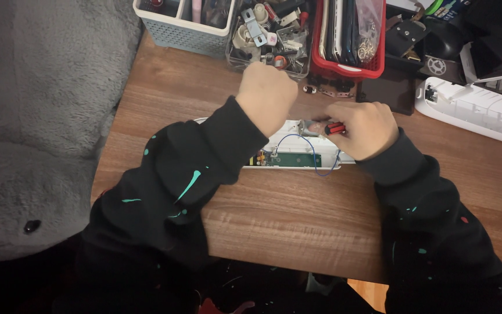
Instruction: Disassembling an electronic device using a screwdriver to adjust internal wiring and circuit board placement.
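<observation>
Packages, labels, signs, screens: very little shows.

Taking the red basket (pixel 348 68) at the far edge of the surface as the landmark: inside it, at its right end, stands a clear plastic bag (pixel 369 26), soft and rectangular, with small metal parts gathered at its bottom. Well to the right of the basket, at the top edge of the view, lies a small dark package (pixel 452 8), partly cut off, with green and white printed patches. Flat dark and pale slabs stand on edge in the basket's left part; whether any is a screen cannot be told. No sign or lit screen shows anywhere.
</observation>
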